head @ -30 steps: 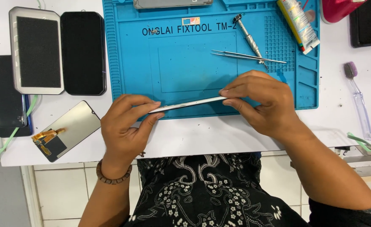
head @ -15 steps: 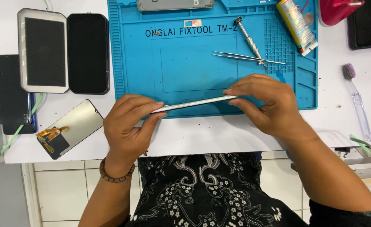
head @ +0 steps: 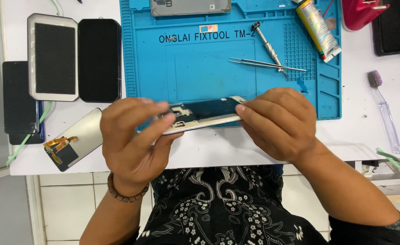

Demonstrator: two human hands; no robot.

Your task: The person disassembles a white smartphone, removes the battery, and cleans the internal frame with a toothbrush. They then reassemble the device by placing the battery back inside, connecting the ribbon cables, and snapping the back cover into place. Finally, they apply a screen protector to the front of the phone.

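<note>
The phone frame (head: 203,116) sits between the left hand (head: 129,140) and right hand (head: 279,124), over the repair mat's (head: 209,77) near edge. On the mat behind it lie tweezers (head: 265,64), a screwdriver (head: 269,48) and a glue tube (head: 317,28). Left of the mat lie two phones (head: 75,59); right of it, a toothbrush (head: 384,111).

1. Blue mat (head: 218,68) on white table (head: 367,136).
2. On mat: tweezers (head: 265,64), screwdriver (head: 268,45), glue tube (head: 317,28).
3. Left of mat: white-framed screen (head: 52,56), black screen (head: 99,60), loose display with orange flex (head: 73,138).
4. Right: toothbrush (head: 385,111).
</note>
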